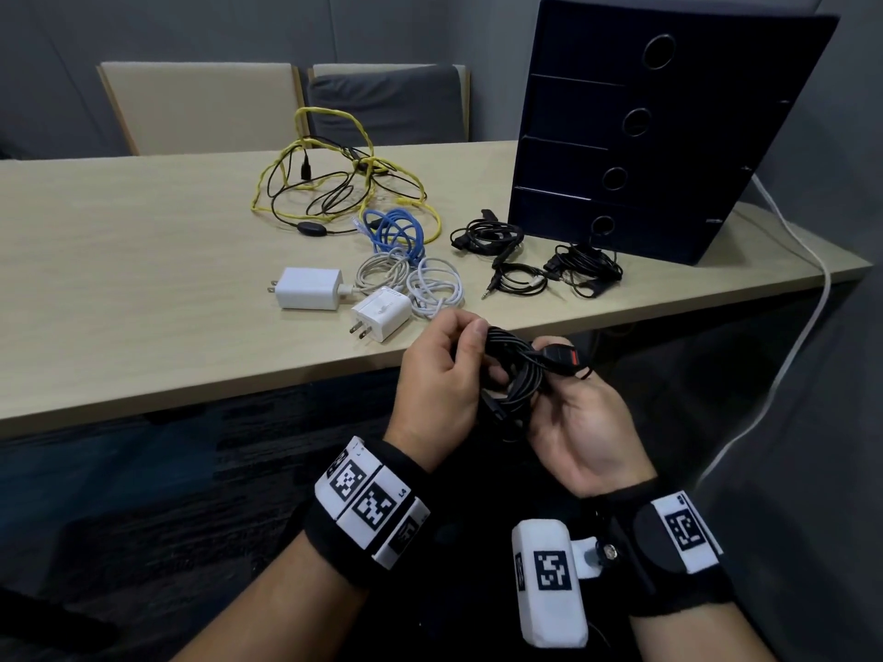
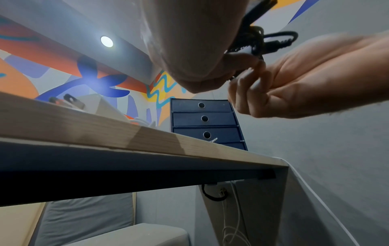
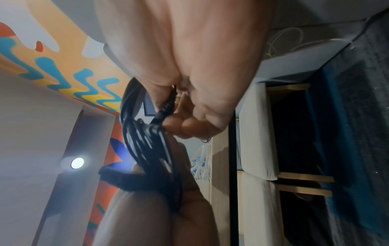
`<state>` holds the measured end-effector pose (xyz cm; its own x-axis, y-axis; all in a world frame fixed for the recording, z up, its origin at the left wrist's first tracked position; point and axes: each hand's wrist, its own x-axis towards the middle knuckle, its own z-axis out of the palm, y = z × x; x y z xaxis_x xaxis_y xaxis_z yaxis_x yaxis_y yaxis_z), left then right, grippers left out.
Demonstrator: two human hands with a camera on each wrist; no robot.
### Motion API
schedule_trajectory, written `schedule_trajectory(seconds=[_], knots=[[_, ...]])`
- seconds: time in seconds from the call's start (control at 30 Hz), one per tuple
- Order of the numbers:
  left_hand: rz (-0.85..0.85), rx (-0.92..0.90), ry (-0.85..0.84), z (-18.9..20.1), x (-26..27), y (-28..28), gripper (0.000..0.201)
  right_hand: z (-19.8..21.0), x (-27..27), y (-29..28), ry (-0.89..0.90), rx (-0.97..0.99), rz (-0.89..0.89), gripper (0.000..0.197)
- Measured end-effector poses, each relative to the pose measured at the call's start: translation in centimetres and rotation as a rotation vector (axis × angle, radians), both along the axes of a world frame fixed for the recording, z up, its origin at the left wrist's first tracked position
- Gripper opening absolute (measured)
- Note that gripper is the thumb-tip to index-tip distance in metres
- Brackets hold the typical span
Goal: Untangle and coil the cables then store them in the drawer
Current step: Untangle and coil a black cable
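Note:
Both hands hold a coiled black cable (image 1: 518, 370) in front of the table's near edge. My left hand (image 1: 444, 370) grips the coil from the left, thumb on top. My right hand (image 1: 573, 413) cups it from below and the right, pinching its black plug with a red tip (image 1: 561, 358). The same black cable (image 3: 151, 146) fills the right wrist view, and its loop (image 2: 273, 41) shows in the left wrist view. The dark blue drawer unit (image 1: 669, 131) stands at the table's right, all drawers closed.
On the wooden table (image 1: 119, 279) lie a yellow and black cable tangle (image 1: 334, 183), a blue cable (image 1: 394, 231), two white chargers (image 1: 310, 289) with white cables (image 1: 430, 284), and several black coils (image 1: 487, 236). A white cord (image 1: 807, 279) hangs off the right.

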<state>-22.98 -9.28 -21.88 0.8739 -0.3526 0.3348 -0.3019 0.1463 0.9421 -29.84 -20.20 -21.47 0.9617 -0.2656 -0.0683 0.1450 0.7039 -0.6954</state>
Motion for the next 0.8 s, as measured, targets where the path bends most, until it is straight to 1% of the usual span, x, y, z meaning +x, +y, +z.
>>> schedule_trajectory(seconds=[0.07,0.17,0.3,0.43,0.57,0.67,0.73,0.8], knots=[[0.005,0.013,-0.004,-0.1,0.1,0.0,0.019,-0.1,0.0,0.0,-0.006,0.004,0.0,0.021],[0.016,0.02,0.019,-0.3,0.1,0.1,0.019,-0.1,0.1,0.1,-0.026,-0.072,-0.012,0.033],[0.052,0.016,-0.002,-0.3,0.0,-0.2,0.017,-0.8,0.7,0.2,0.001,-0.076,-0.008,0.028],[0.032,-0.025,0.037,0.1,0.0,-0.1,0.01,-1.3,0.7,-0.4,0.042,-0.05,0.041,0.027],[0.044,0.002,-0.002,0.0,0.5,0.2,0.009,-1.2,0.4,-0.9,0.02,-0.141,0.037,0.029],[0.039,0.013,0.019,0.0,0.6,-0.1,0.007,-1.4,0.6,-0.8,-0.01,-0.108,0.007,0.026],[0.037,0.024,0.027,-0.1,0.7,-0.2,0.008,-1.5,0.8,-0.7,-0.016,-0.083,-0.011,0.027],[0.03,0.034,0.032,-0.2,0.8,-0.2,0.013,-1.4,0.9,-0.8,0.0,-0.124,0.002,0.027]])
